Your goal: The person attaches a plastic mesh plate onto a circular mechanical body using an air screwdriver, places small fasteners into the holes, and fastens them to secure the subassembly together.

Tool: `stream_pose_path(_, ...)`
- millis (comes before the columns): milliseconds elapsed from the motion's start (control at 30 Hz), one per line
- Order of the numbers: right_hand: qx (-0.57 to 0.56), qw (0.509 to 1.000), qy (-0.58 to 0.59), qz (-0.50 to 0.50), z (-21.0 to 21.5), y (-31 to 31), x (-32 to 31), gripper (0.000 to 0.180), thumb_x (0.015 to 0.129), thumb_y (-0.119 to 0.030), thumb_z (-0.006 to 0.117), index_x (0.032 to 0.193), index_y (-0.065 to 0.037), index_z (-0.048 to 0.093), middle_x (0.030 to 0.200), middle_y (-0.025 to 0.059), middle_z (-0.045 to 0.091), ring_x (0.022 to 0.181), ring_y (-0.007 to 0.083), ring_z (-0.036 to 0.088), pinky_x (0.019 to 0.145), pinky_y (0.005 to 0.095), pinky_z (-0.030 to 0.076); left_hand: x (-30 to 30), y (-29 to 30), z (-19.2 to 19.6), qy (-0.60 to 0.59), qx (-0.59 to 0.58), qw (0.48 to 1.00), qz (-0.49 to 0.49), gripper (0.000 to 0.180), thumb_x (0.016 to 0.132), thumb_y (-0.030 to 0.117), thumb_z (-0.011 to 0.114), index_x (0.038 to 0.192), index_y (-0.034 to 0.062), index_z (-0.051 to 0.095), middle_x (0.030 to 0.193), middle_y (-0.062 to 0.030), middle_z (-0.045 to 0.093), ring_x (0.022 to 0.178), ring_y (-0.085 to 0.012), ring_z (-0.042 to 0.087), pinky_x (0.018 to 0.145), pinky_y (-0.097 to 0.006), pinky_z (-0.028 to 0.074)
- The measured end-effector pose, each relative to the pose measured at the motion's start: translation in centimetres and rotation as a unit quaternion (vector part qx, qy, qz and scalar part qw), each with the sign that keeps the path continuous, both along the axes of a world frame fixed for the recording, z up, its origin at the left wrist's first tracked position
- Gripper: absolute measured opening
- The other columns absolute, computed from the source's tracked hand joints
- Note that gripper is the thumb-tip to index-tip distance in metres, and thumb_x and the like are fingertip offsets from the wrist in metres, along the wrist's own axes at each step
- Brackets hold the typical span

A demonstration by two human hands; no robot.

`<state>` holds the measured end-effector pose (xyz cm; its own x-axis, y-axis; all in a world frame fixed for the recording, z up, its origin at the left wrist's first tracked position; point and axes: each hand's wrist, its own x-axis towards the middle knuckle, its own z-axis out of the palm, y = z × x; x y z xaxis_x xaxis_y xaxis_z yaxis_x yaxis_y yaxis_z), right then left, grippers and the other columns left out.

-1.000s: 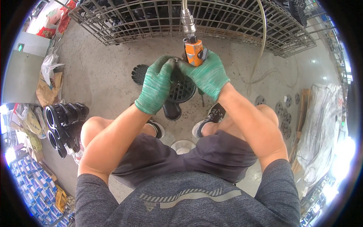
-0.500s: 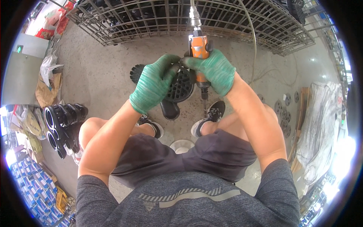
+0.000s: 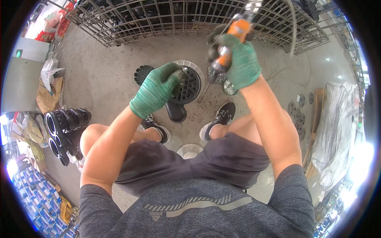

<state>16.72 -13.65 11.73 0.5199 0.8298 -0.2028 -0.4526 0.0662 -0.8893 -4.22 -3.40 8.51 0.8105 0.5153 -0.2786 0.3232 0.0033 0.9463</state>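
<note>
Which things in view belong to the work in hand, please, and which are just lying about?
Apparently in use: orange power tool, in the right hand; black perforated disc, by the left hand.
Seemingly lying about: crumpled pale sheeting; brown paper; blue-white boxes.

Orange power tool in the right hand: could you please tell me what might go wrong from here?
The orange power tool, in the right hand, is tilted, its thin bit pointing toward the round black perforated part in this view; it might scratch that part. The left hand is close by, so a careless swing could perhaps strike it. The pale hose hangs across the wire cage in view and might snag.
</note>
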Motion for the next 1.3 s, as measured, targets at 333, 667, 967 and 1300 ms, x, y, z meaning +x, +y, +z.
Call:
stream_pose_path(333,0.145,0.970,0.094,-0.170,0.2,1.4,3.3,0.017,0.088,-0.011,0.066,0.098,-0.002,0.056,0.089,0.0123,0.065,0.072,0.0214,0.066,0.069,0.0432,0.061,-0.4,-0.2,0.2,0.018,-0.103,0.994,0.014,0.030,0.103,0.032,0.058,0.109,0.0034,0.064,0.074,0.0040,0.050,0.060,-0.0051,0.045,0.054,-0.023,0.036)
stream_pose_path(667,0.144,0.967,0.112,-0.176,-0.5,1.8,3.5,0.018,0.090,-0.011,0.066,0.101,-0.002,0.055,0.091,0.0131,0.065,0.071,0.0224,0.065,0.069,0.0439,0.061,0.0,-0.3,0.1,0.030,-0.124,0.992,0.019,0.031,0.103,0.031,0.059,0.108,0.0012,0.064,0.071,0.0034,0.050,0.058,-0.0053,0.045,0.053,-0.022,0.035)
stream_pose_path(967,0.133,0.965,0.141,-0.178,-0.8,1.7,3.4,0.019,0.090,-0.010,0.067,0.103,0.000,0.059,0.089,0.0129,0.065,0.074,0.0228,0.067,0.075,0.0454,0.061,-0.4,-0.5,-0.3,0.016,-0.144,0.989,0.007,0.029,0.102,0.028,0.062,0.114,0.0014,0.063,0.073,0.0040,0.051,0.060,-0.0051,0.046,0.052,-0.022,0.035)
stream_pose_path(1300,0.135,0.967,0.183,-0.113,-1.2,2.0,2.5,0.018,0.092,-0.012,0.065,0.104,-0.002,0.056,0.090,0.0124,0.065,0.072,0.0224,0.067,0.071,0.0447,0.063,0.3,-1.6,-1.2,0.008,-0.043,0.998,-0.043,0.024,0.100,0.018,0.065,0.118,0.0026,0.068,0.078,0.0037,0.058,0.066,-0.0045,0.050,0.061,-0.023,0.044)
